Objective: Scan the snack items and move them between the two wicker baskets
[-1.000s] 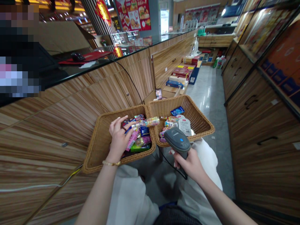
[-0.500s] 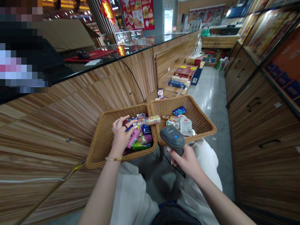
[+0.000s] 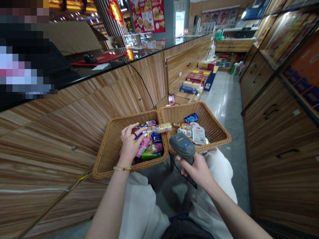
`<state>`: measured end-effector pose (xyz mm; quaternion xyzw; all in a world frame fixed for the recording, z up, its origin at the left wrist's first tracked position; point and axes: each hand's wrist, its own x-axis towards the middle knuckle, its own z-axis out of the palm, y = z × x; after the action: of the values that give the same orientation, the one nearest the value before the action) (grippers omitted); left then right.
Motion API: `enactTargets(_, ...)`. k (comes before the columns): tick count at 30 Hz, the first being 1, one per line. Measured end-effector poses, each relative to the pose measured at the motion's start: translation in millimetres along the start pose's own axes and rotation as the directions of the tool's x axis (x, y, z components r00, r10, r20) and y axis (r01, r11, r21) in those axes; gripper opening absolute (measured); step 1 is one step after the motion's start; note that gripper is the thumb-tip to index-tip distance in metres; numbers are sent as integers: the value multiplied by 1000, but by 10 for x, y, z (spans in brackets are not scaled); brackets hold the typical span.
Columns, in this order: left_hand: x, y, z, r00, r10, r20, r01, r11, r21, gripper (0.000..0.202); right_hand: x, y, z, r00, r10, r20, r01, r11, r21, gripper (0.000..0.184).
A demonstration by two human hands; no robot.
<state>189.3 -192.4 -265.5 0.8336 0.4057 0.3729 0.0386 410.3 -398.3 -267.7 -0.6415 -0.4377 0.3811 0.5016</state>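
My left hand point(image 3: 130, 141) is over the left wicker basket point(image 3: 101, 156), its fingers closed on one end of a clear bottle of colourful candy point(image 3: 163, 127). The bottle lies sideways, its other end across the two baskets' touching rims. Beneath it sit several packs, among them a pink packet point(image 3: 144, 146), a blue packet point(image 3: 156, 137) and a green packet point(image 3: 151, 155). In my right hand point(image 3: 196, 169) is a dark grey barcode scanner point(image 3: 182, 145) with a blue light, its head at the near rim of the right wicker basket point(image 3: 216, 132). That basket holds white-backed packs point(image 3: 198, 135) and a blue wrapper point(image 3: 191, 118).
A wooden counter point(image 3: 119, 86) runs along the left, with a mouse point(image 3: 89, 58) on top. A blurred-out person point(image 3: 22, 73) is at far left. Stacked boxes point(image 3: 196, 78) lie beyond the baskets, near a phone point(image 3: 171, 99). Wooden cabinets point(image 3: 281, 142) line the right.
The view has shifted very slightly. Both hands keep their holds on the candy bottle and the scanner, and the things in the baskets look the same.
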Motion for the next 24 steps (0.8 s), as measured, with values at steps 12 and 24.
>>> enactTargets(12, 10, 27, -15, 999, -17, 29, 17, 1000, 9, 26, -9, 41, -11, 1000, -2, -21, 2, 1000, 9, 22)
enactTargets(24, 2, 22, -99, 920, -252, -301, 285, 956, 69, 28, -49, 130, -53, 999, -10, -34, 11, 1000, 24, 26)
